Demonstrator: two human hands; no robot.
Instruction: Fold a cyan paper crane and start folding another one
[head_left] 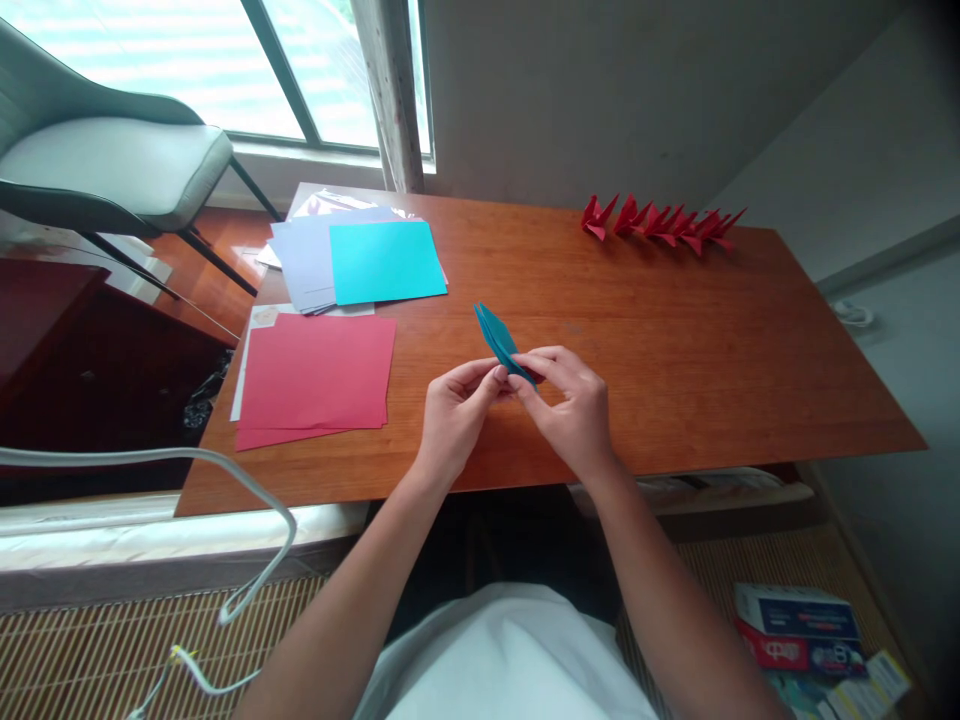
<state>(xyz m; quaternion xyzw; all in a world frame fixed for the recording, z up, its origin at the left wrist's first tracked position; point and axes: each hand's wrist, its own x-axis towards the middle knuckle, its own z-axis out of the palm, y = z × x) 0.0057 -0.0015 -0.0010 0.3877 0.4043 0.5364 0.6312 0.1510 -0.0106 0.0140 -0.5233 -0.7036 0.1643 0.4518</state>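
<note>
Folded teal paper point(499, 338), tilted, several layers showing, near the front edge of the wooden surface point(660, 350). Upper end pointing away and to the left, lower end between both hands. Fingers of the left hand point(454, 405) closed on that lower end, thumb against the near side; fingers of the right hand point(576, 405) gripping the same end from the other side. Cannot tell about contact between paper and surface.

To the left, red sheets point(319, 375), overlapping, with white paper point(266, 315) peeking out underneath. Beyond those, a bright turquoise sheet point(388, 262) lying across a pile of pale lilac sheets point(304, 262), clear plastic point(341, 203) behind. Toward the right, along the far edge, a row of red folded birds point(664, 225), close together, well apart from the hands.

Past the left end of the surface, a pale chair point(112, 165) by a window point(322, 75) with a gathered curtain point(391, 100). Lower left, a looping white cable point(259, 487); lower right, stacked boxes point(802, 640) on a slatted mat point(727, 570).
</note>
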